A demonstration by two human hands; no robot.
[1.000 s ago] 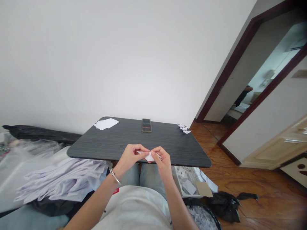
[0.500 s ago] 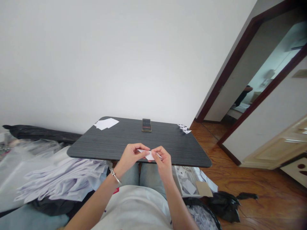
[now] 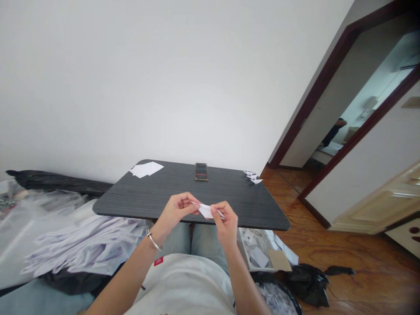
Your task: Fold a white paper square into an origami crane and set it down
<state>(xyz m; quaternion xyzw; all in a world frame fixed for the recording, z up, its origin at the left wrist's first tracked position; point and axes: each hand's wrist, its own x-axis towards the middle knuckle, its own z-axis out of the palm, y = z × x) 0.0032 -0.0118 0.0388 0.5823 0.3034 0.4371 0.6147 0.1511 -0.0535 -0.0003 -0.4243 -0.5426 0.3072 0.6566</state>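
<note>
A small folded piece of white paper (image 3: 206, 211) is pinched between my left hand (image 3: 177, 210) and my right hand (image 3: 225, 222), just above the near edge of a dark grey woodgrain table (image 3: 164, 192). My left hand holds its left tip, and my right fingers grip its right end. A thin silver bangle (image 3: 154, 240) circles my left wrist. Farther off on the table lie a smartphone (image 3: 201, 171), a small stack of white paper squares (image 3: 146, 169), and several small folded paper pieces (image 3: 253, 177) at the far right corner.
A heap of white paper sheets (image 3: 85, 247) lies to my left, with a long black bag (image 3: 55, 182) behind it. At lower right are a box of paper scraps (image 3: 257, 256), a black plastic bag (image 3: 307, 285) and a basket (image 3: 275, 297). A person (image 3: 334, 132) shows through the doorway.
My hands have lifted slightly and drawn a little apart. The folded paper now slopes down to the right, and its right tip shows past my right fingers.
</note>
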